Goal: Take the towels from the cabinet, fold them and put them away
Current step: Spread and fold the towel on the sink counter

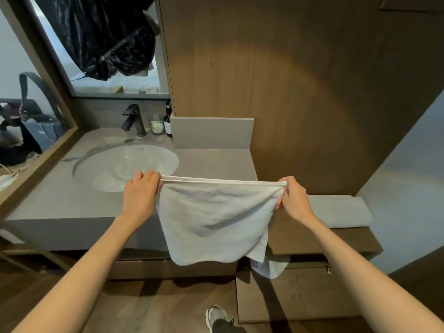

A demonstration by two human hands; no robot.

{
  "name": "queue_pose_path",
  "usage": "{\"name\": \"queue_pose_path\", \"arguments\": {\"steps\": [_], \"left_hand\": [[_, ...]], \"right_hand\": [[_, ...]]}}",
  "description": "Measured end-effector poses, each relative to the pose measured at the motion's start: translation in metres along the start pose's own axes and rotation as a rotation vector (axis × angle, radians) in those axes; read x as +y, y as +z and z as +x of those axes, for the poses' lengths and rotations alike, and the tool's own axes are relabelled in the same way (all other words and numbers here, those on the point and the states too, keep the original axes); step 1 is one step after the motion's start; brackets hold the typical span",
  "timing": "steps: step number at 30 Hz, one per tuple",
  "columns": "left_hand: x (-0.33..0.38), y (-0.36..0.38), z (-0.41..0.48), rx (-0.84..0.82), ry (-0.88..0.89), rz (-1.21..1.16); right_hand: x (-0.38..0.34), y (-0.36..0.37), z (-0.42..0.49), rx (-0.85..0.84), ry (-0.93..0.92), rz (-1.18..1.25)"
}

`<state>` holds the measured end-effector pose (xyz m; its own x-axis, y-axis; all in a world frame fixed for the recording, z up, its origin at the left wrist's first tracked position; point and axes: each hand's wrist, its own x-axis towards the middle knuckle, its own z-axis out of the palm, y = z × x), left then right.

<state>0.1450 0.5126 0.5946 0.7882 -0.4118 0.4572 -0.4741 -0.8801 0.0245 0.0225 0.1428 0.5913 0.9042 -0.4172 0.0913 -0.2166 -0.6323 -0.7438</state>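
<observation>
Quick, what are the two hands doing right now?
Left hand: grips one top corner of the white towel.
Right hand: pinches the other top corner, stretching the edge taut.

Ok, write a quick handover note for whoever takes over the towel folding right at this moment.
Left hand pinches the white towel's top left corner; right hand pinches the top right.
The towel hangs stretched between them, in front of the vanity counter, seemingly doubled over.
Done: one grey folded towel lies on the wooden shelf to the right.
Left: finish folding this towel and put it away. Whether more remain in the cabinet cannot be seen.
</observation>
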Motion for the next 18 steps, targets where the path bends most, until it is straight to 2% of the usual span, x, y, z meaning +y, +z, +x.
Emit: {"name": "queue_pose_path", "arguments": {"steps": [5, 9, 12, 18], "left_hand": [[-0.016, 0.028, 0.063, -0.042, -0.113, -0.046], [-0.031, 0.067, 0.118, -0.192, -0.238, -0.295], [-0.046, 0.1, 0.152, -0.236, -0.317, -0.422], [-0.06, 0.163, 0.198, -0.329, -0.378, -0.282]], "right_hand": [[-0.011, 0.016, 0.067, 0.087, 0.09, 0.17], [-0.004, 0.037, 0.131, 0.11, 0.21, 0.339], [0.007, 0.055, 0.175, 0.082, 0.282, 0.369], [0.022, 0.09, 0.25, 0.0, 0.419, 0.363]]}}
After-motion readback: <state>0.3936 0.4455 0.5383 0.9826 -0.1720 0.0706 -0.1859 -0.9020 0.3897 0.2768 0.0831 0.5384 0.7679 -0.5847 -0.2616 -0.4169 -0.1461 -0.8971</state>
